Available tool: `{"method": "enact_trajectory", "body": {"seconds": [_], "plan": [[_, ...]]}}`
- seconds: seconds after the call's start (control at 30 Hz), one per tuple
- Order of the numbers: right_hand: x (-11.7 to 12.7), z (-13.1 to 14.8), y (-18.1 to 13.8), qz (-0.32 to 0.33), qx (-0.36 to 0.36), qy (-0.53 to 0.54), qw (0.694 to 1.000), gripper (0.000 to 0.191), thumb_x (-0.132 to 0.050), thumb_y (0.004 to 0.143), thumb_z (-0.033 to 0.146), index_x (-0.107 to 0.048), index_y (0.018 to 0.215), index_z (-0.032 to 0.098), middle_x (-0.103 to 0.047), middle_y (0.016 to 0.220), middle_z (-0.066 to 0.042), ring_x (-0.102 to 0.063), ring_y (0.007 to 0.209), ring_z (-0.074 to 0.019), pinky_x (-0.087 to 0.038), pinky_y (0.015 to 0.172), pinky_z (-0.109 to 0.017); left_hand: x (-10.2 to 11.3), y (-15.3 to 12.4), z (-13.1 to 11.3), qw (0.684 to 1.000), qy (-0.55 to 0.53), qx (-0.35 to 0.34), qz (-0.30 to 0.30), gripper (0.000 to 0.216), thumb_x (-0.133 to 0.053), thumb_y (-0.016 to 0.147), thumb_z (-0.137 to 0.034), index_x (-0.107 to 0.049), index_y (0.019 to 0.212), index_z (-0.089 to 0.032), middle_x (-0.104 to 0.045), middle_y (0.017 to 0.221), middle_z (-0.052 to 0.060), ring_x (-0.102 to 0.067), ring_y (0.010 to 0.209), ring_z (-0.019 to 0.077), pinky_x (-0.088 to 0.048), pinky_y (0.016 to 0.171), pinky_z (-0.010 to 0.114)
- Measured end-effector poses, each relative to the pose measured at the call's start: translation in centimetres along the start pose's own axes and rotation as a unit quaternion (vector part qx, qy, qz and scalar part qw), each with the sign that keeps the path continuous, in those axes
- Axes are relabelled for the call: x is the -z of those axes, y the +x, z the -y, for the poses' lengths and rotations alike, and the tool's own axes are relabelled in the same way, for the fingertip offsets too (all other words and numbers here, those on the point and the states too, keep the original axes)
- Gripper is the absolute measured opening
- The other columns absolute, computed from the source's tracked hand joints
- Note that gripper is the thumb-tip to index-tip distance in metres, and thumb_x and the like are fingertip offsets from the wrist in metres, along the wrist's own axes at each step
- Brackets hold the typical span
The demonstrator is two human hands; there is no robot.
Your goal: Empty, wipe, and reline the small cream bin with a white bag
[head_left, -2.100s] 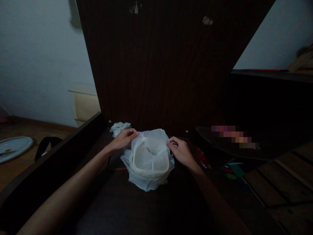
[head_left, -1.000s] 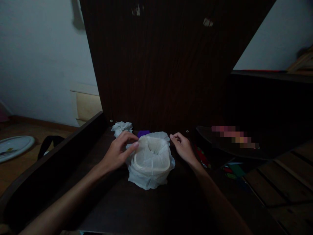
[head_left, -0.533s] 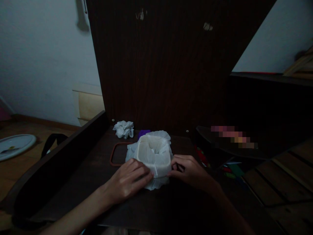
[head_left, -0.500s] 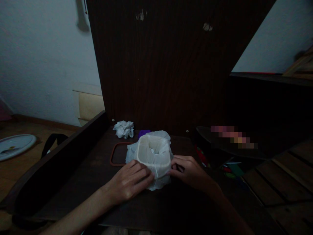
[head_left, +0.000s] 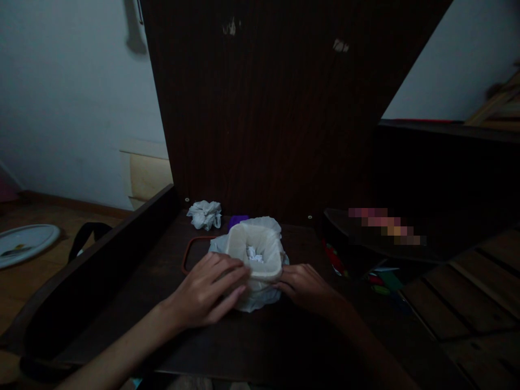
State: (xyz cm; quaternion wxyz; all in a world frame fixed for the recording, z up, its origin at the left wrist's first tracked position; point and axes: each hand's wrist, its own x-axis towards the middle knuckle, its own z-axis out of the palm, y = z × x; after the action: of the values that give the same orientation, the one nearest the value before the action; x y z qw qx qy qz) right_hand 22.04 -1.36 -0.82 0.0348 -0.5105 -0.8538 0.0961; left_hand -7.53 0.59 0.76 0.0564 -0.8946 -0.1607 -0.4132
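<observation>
A small cream bin (head_left: 268, 271) stands on the dark wooden surface, its mouth lined by a thin white plastic bag (head_left: 266, 225) folded over the rim. Crumpled white paper (head_left: 255, 254) shows at the bottom inside. My left hand (head_left: 213, 284) is at the bin's front left corner, thumb and fingers apart; its fingertips are slightly blurred. On the front right, my right hand (head_left: 303, 284) pinches the bag just below the rim. Partly behind my left hand lies a reddish-brown rectangular ring (head_left: 187, 252), flat on the surface.
A crumpled white plastic bag (head_left: 205, 215) and a purple item (head_left: 238, 221) lie behind the bin, near the tall dark panel (head_left: 260, 119). A raised wooden side (head_left: 101, 260) borders the left. Colourful items (head_left: 382, 281) are at the right, and a white lid-like disc (head_left: 30, 244) lies on the floor.
My left hand has shifted left and up from the bin's front, its thumb parting from the bag. The bag's front edge now sits tighter below the rim, and the paper inside shows more clearly.
</observation>
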Motion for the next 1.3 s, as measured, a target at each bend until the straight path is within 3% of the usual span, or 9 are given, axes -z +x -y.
{"method": "enact_trajectory", "body": {"seconds": [0.1, 0.2, 0.5, 0.7, 0.8, 0.87, 1.0, 1.13, 1.3], "plan": [[2.7, 0.4, -0.2, 0.006, -0.036, 0.001, 0.999, 0.023, -0.072, 0.092, 0.046, -0.073, 0.088, 0.023, -0.076, 0.096, -0.005, -0.067, 0.087, -0.0228, -0.040, 0.073, -0.031, 0.9, 0.8, 1.2, 0.998, -0.010, 0.029, 0.056, 0.034, -0.060, 0.100, -0.026, -0.062, 0.133, -0.017, -0.073, 0.122, 0.014, -0.064, 0.114, 0.0288, -0.052, 0.097, 0.046], [3.9, 1.0, -0.2, -0.021, -0.032, 0.038, 0.999, 0.037, -0.074, 0.088, 0.056, -0.070, 0.082, 0.021, -0.073, 0.087, -0.004, -0.066, 0.081, -0.0210, -0.039, 0.069, -0.029, 1.4, 1.2, 2.1, 0.993, -0.054, 0.031, 0.096, 0.022, -0.059, 0.101, -0.024, -0.069, 0.121, -0.020, -0.076, 0.109, 0.010, -0.066, 0.109, 0.0263, -0.052, 0.097, 0.045], [-0.7, 0.2, 0.1, -0.133, 0.085, 0.010, 0.987, 0.027, -0.052, 0.105, 0.025, -0.073, 0.088, 0.021, -0.075, 0.081, -0.003, -0.067, 0.071, -0.0166, -0.039, 0.066, -0.029, 1.0, -0.3, 2.1, 0.991, -0.117, 0.022, -0.054, 0.022, -0.062, 0.097, -0.005, -0.070, 0.114, -0.017, -0.075, 0.099, 0.008, -0.070, 0.096, 0.0189, -0.060, 0.084, 0.032], [-0.6, 0.1, -0.3, -0.091, 0.074, 0.016, 0.993, 0.022, -0.059, 0.102, 0.029, -0.073, 0.087, 0.021, -0.075, 0.084, -0.002, -0.070, 0.076, -0.0173, -0.042, 0.068, -0.028, -0.1, -2.6, 1.6, 0.982, -0.139, 0.079, -0.097, 0.014, -0.066, 0.096, -0.009, -0.072, 0.106, -0.017, -0.076, 0.092, 0.007, -0.073, 0.086, 0.0168, -0.062, 0.076, 0.026], [1.2, -0.3, -0.1, -0.081, 0.075, 0.056, 0.992, 0.016, -0.063, 0.098, 0.025, -0.074, 0.087, 0.021, -0.075, 0.083, -0.001, -0.068, 0.075, -0.0171, -0.042, 0.067, -0.028, 0.1, -3.1, 1.7, 0.971, -0.170, 0.149, -0.076, 0.008, -0.065, 0.097, -0.017, -0.073, 0.098, -0.018, -0.077, 0.088, 0.006, -0.075, 0.081, 0.0164, -0.062, 0.073, 0.023], [2.4, -0.9, 0.5, -0.121, 0.061, 0.097, 0.986, 0.017, -0.060, 0.097, 0.022, -0.074, 0.087, 0.020, -0.072, 0.079, -0.002, -0.064, 0.069, -0.0158, -0.042, 0.064, -0.027, 0.2, -3.0, 2.3, 0.952, -0.186, 0.235, -0.066, 0.014, -0.060, 0.100, -0.025, -0.073, 0.097, -0.018, -0.078, 0.088, 0.006, -0.075, 0.079, 0.0167, -0.061, 0.071, 0.023], [3.4, -1.9, 2.8, -0.244, -0.007, 0.191, 0.951, 0.019, -0.056, 0.095, 0.025, -0.071, 0.104, 0.018, -0.071, 0.089, -0.005, -0.057, 0.065, -0.0144, -0.044, 0.061, -0.027, -0.7, -2.0, 4.8, 0.898, -0.218, 0.382, -0.021, 0.038, -0.054, 0.100, -0.038, -0.063, 0.132, -0.018, -0.076, 0.121, 0.012, -0.077, 0.088, 0.0210, -0.063, 0.080, 0.032], [2.1, -2.3, 5.7, -0.255, -0.034, 0.281, 0.924, 0.038, -0.054, 0.093, 0.025, -0.064, 0.129, 0.019, -0.072, 0.111, -0.009, -0.057, 0.064, -0.0135, -0.046, 0.062, -0.027, -2.6, -0.8, 7.5, 0.894, -0.264, 0.356, 0.067, 0.049, -0.055, 0.095, -0.039, -0.061, 0.138, -0.016, -0.073, 0.129, 0.014, -0.074, 0.103, 0.0265, -0.060, 0.093, 0.040], [0.1, -2.5, 7.4, -0.241, -0.047, 0.291, 0.925, 0.022, -0.052, 0.085, 0.016, -0.073, 0.090, 0.016, -0.069, 0.076, -0.003, -0.055, 0.064, -0.0153, -0.041, 0.060, -0.025, -3.9, -0.1, 8.8, 0.908, -0.241, 0.324, 0.109, 0.030, -0.056, 0.093, -0.032, -0.075, 0.109, -0.016, -0.079, 0.106, 0.010, -0.073, 0.097, 0.0249, -0.058, 0.088, 0.034]]}}
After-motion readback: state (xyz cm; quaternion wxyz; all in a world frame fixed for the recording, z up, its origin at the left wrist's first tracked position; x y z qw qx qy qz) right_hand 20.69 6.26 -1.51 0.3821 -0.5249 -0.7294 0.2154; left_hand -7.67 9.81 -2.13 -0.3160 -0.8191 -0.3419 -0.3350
